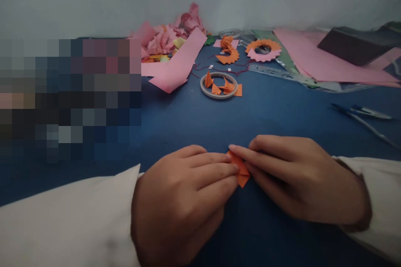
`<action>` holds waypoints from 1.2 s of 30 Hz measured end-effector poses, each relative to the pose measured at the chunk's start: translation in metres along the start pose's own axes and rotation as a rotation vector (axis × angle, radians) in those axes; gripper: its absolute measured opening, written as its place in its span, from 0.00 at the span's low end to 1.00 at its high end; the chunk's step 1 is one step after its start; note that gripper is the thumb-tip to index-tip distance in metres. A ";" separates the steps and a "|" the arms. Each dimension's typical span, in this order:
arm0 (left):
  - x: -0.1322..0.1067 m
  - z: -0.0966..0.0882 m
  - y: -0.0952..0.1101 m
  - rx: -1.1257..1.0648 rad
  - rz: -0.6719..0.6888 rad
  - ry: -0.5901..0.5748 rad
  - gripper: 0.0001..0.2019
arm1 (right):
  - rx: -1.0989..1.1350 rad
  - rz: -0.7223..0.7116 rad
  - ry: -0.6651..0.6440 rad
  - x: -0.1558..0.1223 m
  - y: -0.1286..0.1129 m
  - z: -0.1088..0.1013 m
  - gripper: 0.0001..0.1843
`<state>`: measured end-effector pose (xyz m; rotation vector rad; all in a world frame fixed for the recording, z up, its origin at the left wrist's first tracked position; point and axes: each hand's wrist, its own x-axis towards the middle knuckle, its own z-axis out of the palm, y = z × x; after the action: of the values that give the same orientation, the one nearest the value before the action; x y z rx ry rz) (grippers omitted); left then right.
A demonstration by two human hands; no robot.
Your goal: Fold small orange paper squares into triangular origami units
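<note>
Low in the head view, a small folded piece of orange paper (242, 170) rests on the blue tabletop (188, 117) between my hands. My left hand (191, 192) lies across its left side, fingers together and fingertips on the paper; the thumb is hidden. From the other side, my right hand (297, 175) presses the upper right edge with its extended fingertips. A narrow tip of the orange paper shows below the fingers. Farther back, a tape-like ring (219, 97) encloses several small folded orange pieces (216, 89).
Crumpled pink paper scraps (163, 39) and a pink strip (178, 66) lie back left. Behind the ring are a curved orange folded chain (230, 56) and an orange-and-pink paper wreath (265, 55). Rightward are a clear ruler (282, 73), pink sheets (322, 62), a dark box-like object (354, 46) and pens (371, 112).
</note>
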<state>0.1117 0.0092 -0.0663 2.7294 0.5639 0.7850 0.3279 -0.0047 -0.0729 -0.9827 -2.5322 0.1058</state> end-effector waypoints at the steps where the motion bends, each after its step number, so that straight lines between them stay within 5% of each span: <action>1: 0.002 -0.003 -0.002 -0.025 0.014 -0.041 0.13 | 0.001 -0.005 -0.005 0.000 0.000 0.000 0.18; 5: 0.007 -0.014 -0.006 -0.017 0.052 -0.157 0.11 | 0.007 -0.033 -0.017 0.001 0.002 -0.001 0.18; 13: 0.005 -0.014 -0.006 -0.036 0.084 -0.207 0.12 | 0.054 -0.063 -0.006 0.001 0.002 -0.003 0.18; 36: 0.003 -0.013 -0.002 -0.009 0.063 -0.228 0.15 | -0.008 0.001 0.078 -0.003 0.000 -0.001 0.14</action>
<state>0.1058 0.0140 -0.0551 2.7888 0.4259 0.4781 0.3299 -0.0068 -0.0729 -0.9716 -2.4634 0.0569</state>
